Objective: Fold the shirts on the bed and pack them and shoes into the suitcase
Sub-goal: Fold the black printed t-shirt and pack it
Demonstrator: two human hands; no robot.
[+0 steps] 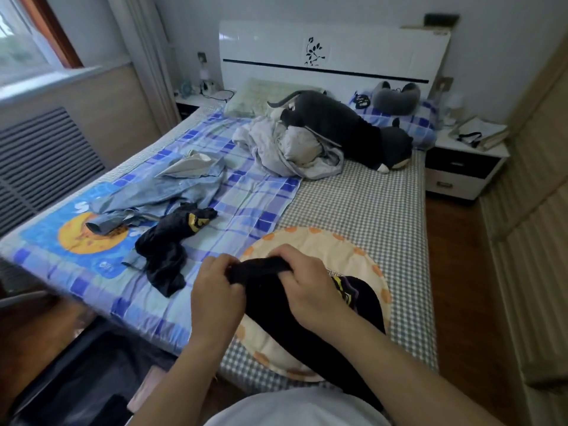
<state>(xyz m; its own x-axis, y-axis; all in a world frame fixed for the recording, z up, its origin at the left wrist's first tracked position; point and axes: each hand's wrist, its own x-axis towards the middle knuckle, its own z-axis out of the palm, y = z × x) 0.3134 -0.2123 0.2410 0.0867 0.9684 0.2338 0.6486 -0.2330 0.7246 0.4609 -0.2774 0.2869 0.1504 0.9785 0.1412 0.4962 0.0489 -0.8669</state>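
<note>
Head view, black shirt (276, 305) bunched w/in both hands' fingers (229, 269)

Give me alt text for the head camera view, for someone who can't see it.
Both hands, left hand and right hand, grip a bunched black shirt over a round cushion on the bed. Another black shirt and a blue shirt lie unfolded.

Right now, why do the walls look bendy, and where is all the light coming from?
Head view: the wide-angle lens bows the edges, so the wardrobe and window lean. Daylight enters from that window, with glare on the glossy headboard. The left hand and right hand gripping the black shirt look sharp; the bottom-left corner is dark and smeared.
</note>
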